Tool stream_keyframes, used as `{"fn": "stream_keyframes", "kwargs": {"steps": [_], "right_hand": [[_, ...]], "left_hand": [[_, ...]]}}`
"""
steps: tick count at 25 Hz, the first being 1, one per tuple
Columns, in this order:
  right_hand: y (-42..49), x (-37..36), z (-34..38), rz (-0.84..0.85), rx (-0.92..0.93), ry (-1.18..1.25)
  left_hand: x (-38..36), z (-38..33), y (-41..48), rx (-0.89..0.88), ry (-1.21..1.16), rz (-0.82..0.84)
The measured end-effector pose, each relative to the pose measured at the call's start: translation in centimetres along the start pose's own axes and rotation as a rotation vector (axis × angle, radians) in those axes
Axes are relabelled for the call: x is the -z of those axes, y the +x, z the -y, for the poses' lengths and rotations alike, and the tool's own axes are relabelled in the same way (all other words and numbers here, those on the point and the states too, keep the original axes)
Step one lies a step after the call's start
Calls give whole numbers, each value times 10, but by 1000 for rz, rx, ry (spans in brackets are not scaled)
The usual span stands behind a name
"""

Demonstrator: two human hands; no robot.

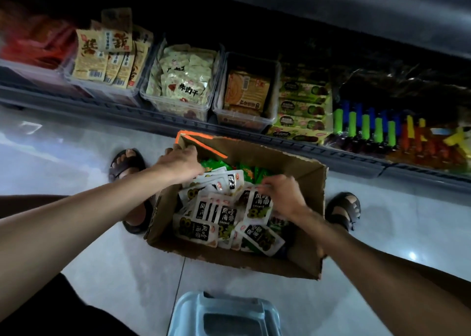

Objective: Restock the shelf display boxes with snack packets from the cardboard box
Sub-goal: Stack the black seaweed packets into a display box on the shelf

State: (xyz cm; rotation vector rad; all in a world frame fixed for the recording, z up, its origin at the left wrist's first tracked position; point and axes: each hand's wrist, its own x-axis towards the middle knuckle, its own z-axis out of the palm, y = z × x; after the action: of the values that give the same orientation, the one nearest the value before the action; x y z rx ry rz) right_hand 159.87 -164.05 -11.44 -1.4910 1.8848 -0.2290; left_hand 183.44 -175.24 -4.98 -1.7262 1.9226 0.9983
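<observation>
A cardboard box (229, 262) on the floor (114, 272) beside the shelf (153, 118) edge holds white snack packets (224, 214) labelled 风吃海带 with a large 8; the left hand (179, 161) grips its orange-taped far-left corner, and the right hand (283, 195) pinches one packet (257, 207) by its top near the right wall.

dim light; pale glossy tiled floor (76, 157) with reflections, dark shelf rail (344, 155) across the back, blue-grey plastic stool (224, 315) nearest.

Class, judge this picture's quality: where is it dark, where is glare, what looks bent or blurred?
Head view: shelf back nearly black; glare spots on the floor; shelf rail bows slightly from the wide lens; red packets blurred; cardboard box well lit.
</observation>
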Motion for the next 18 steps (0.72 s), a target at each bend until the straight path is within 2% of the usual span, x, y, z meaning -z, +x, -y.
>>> {"fn": "stream_keyframes", "kwargs": {"steps": [2,5,7,9,13,18], "right_hand": [[-7,64,26,-109,116,-14],[-34,154,72,-243,204,46],[-52,195,99,-291,221,96],[-62,220,122,-309,241,246],[-67,236,148,-282,255,646],[-62,243,157,-331,174,760]], "left_hand": [[17,-21,-10,-122,-132,-32],[50,-60,-46,-367,-456,63],[73,-83,-76,-520,-572,107],[98,-100,-101,-609,-653,103],[134,-111,-130,-546,-752,152],[136,-112,-128,-376,-952,447]]}}
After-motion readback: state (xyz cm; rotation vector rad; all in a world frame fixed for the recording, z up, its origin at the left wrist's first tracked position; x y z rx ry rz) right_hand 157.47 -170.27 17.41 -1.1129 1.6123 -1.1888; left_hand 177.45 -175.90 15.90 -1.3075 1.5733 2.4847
